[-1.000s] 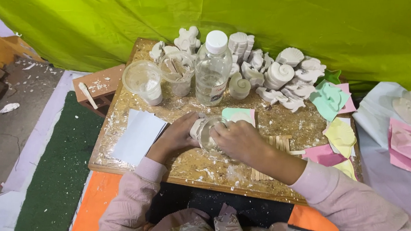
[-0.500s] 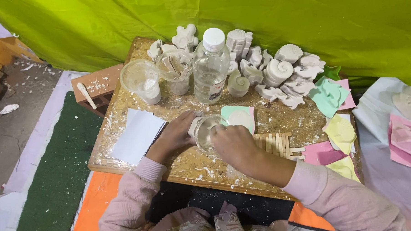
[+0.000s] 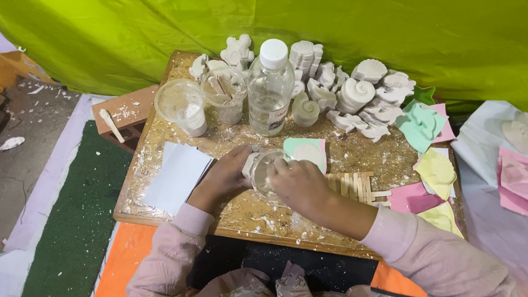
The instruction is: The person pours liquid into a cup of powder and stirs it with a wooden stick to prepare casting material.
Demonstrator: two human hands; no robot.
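My left hand (image 3: 225, 174) grips the side of a small clear plastic cup (image 3: 263, 169) smeared with white plaster, low over a speckled wooden board (image 3: 184, 218). My right hand (image 3: 299, 184) is closed over the cup's rim from the right; its fingertips are at the mouth of the cup, and what they hold is hidden. A green mould with a white filling (image 3: 307, 152) lies just behind the cup. A row of wooden sticks (image 3: 354, 186) lies to the right of my right hand.
A clear bottle with a white cap (image 3: 270, 88), two plastic cups (image 3: 183, 107) and a heap of white plaster shell casts (image 3: 356, 95) stand at the back. White paper (image 3: 179, 176) lies left; coloured moulds (image 3: 422, 125) lie right. Green cloth hangs behind.
Both hands with the cup have stayed at the same spot on the board; my right hand has shifted slightly left, uncovering the wooden sticks beside it.
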